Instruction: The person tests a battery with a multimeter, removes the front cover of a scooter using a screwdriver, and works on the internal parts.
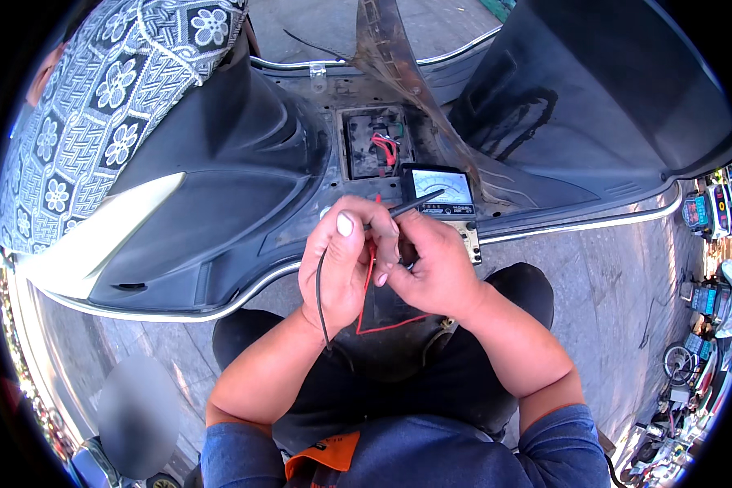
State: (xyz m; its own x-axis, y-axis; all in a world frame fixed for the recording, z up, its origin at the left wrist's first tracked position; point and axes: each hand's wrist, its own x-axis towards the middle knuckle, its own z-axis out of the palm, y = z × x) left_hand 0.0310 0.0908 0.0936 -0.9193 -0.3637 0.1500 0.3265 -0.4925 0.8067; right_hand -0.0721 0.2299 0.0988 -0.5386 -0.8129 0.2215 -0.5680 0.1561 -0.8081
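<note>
Both my hands meet in front of a scooter's footboard. My left hand (337, 264) is closed around a black test probe (417, 202), which points up and right across an analog multimeter (443, 187). Its black lead (320, 297) loops down over that hand. Close against it, my right hand (437, 264) has its fingers pinched together; what they hold is hidden. A red lead (366, 281) runs down between the hands and bends right above my lap. The meter, with a lit white dial, rests at the footboard's edge just beyond my right hand.
Beyond my hands, an open battery compartment (351, 146) in the footboard shows red wires (385, 149). A loose dark trim strip (407, 69) rises past it. The patterned seat cover (110, 98) is at left, a dark scooter panel (586, 89) at right. Several boxed items (699, 297) line the right rim.
</note>
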